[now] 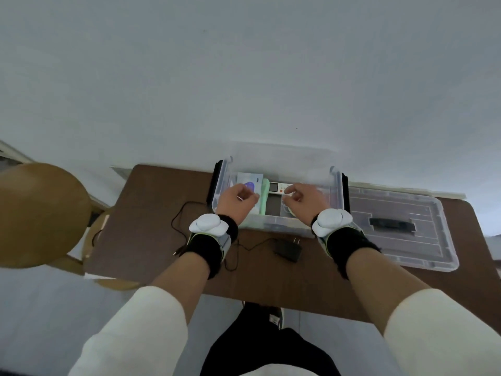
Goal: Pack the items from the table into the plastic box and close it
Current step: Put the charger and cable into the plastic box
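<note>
Above plastic box [282, 226], left hand [238, 199], right hand [302, 200] curl, grip unclear; packet [248, 178] print illegible.

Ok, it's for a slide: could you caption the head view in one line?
Left hand and right hand reach into the open plastic box on the table; charger and lid lie outside it.

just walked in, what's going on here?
A person is packing a clear box on the table. The left hand and right hand reach into it, over a white packet, a green item and a small device with a screen. I cannot tell whether either hand grips anything. A black charger with its cable lies in front of the box, not yet packed. The lid lies flat to the box's right.
</note>
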The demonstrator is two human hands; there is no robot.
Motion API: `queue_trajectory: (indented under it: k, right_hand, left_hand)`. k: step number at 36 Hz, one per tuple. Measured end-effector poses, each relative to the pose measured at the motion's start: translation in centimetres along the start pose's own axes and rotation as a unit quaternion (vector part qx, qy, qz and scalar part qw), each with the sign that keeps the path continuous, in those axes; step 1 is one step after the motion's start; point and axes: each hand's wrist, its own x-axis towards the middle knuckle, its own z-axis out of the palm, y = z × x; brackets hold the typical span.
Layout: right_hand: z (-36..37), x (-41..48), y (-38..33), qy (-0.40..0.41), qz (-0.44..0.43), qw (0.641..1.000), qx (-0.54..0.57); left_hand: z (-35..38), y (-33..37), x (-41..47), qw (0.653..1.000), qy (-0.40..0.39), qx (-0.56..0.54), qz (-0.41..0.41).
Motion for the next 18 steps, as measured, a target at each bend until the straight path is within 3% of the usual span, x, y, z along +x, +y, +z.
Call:
queue_trajectory:
  k: [6, 12, 18]
  right_hand:
    - [0.5, -2.0, -0.8, 0.051, -0.014, 0.999, -0.011]
    - [0.7, -4.2, -1.0, 0.031, 0.019, 0.999, 0.005]
    - [1.3, -6.7, 0.1, 0.009, 0.067, 0.996, 0.052]
  left_hand:
    - [-0.6, -0.4, -1.7, 1.0, -0.001, -0.002, 0.006]
    - [-1.2, -1.2, -3.7, 0.995, -0.058, -0.065, -0.043]
    - [-0.8, -2.8, -5.1, 0.989, -0.121, -0.053, -0.068]
